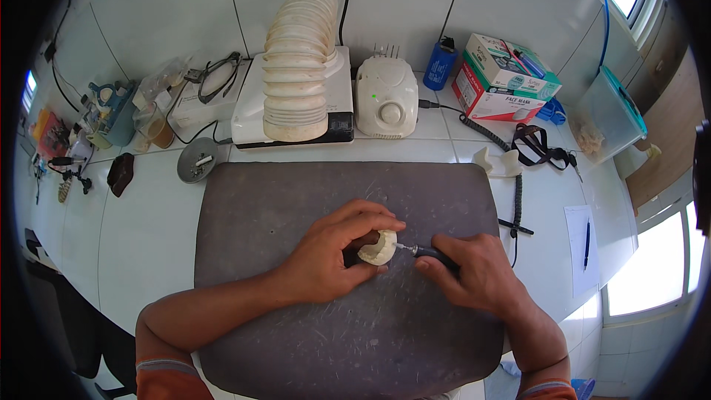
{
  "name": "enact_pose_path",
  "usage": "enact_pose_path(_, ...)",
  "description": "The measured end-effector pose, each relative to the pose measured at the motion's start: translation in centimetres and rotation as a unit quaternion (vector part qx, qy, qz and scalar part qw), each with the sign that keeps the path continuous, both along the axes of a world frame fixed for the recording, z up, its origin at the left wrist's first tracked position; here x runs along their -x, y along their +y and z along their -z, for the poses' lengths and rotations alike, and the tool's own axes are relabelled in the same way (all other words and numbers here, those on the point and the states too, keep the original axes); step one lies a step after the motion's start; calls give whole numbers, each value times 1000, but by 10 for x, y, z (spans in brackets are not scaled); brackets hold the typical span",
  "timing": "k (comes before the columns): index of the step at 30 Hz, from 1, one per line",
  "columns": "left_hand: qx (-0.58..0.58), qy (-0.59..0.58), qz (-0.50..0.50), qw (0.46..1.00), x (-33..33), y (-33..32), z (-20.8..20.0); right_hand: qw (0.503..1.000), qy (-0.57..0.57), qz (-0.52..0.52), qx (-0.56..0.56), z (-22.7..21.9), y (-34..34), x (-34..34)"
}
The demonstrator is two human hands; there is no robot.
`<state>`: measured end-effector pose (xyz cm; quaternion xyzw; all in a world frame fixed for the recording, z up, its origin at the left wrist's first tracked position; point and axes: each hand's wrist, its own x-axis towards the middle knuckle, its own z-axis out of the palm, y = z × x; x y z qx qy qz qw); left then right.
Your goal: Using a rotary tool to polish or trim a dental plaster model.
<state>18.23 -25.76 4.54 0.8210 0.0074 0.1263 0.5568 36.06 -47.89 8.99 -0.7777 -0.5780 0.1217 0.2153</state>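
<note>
Plaster teeth, probably light and brittle, best held by the rim: my left fingers pinched them; my right hand gripped a drill.

A: Describe the off-white, horseshoe-shaped, plaster-like dental cast.

B: Looks matt and pale, slightly uneven along the lower edge. Rests in the left fingers, gripped from above and below. Opens toward the left, with the rounded outer side turned right.

A: Now describe the slim, dark, pen-like handpiece.

B: Points left and slightly away, partly covered by the right fingers. Narrows through a silver metal nose to a thin, pale bit.

A: Touching the cast?

B: Reaches the cast's right outer side, bit foremost. Too small there to tell contact from a hair's gap.
</note>
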Motion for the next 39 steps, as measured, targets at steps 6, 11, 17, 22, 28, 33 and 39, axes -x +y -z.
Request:
enact_pose_path(6,4,3,0,1000,0,0,1,1000,-5,-9,-3,1,1,0)
enact_pose_path(11,14,2,0,1000,0,0,1,1000,-10,-5,7,0,0,0)
enact_pose_path(17,22,7,-2,1000,1,-1,1,1000,-3,-2,5,0,0,0)
enact_pose_path(22,63,17,-2,998,0,-1,-1,1000,-1,-3,-7,0,1,2)
enact_pose_path(28,66,24,-8,998,0,-2,-3,1000,3,19,3,-1,2,2)
enact_pose_path(33,44,27,-13,999,0,-2,-3,1000,-10,5,-3,0,2,2)
enact_pose_path(39,46,29,-12,998,0,-2,-3,1000,-6,5,3,-1,1,2)
